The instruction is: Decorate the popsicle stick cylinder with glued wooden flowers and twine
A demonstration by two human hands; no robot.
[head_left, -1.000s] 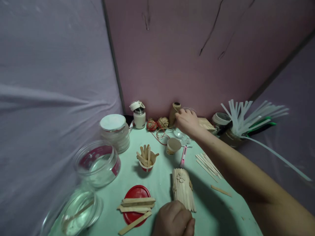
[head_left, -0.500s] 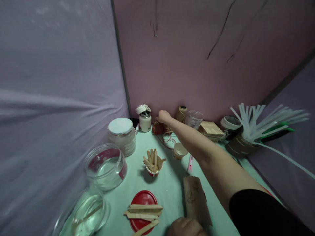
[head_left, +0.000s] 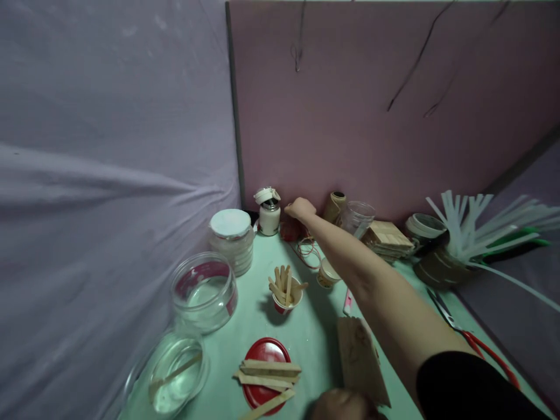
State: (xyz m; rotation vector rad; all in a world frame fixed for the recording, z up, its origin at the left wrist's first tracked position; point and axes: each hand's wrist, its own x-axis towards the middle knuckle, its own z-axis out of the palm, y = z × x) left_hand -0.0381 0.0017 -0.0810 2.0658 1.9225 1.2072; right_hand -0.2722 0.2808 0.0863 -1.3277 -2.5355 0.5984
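Observation:
My right hand (head_left: 301, 209) is stretched to the back of the table, fingers closed, just above a dark red ball of thread (head_left: 289, 231). Whatever it pinches is hidden or too small to name. Loose red thread (head_left: 308, 254) trails on the table below the wrist. At the bottom edge, my left hand (head_left: 343, 405) is curled at the near end of a flat wooden board (head_left: 361, 359) with dark marks; most of its fingers are out of view. A white jar with a flip lid (head_left: 269, 219) stands left of my right hand, a twine spool (head_left: 335, 206) right of it.
A paper cup with wooden sticks (head_left: 287, 294) stands mid-table, behind a red lid (head_left: 263, 349) with sticks on it. Clear tubs (head_left: 205, 294) line the left. Scissors (head_left: 448, 315), wooden pieces (head_left: 388, 234) and a pot of white strips (head_left: 437, 268) are at right.
The view has turned left and down slightly, so things appear farther right and the scissors now show. The board has tilted, showing its marked face more lightly. My right hand stays near the red ball.

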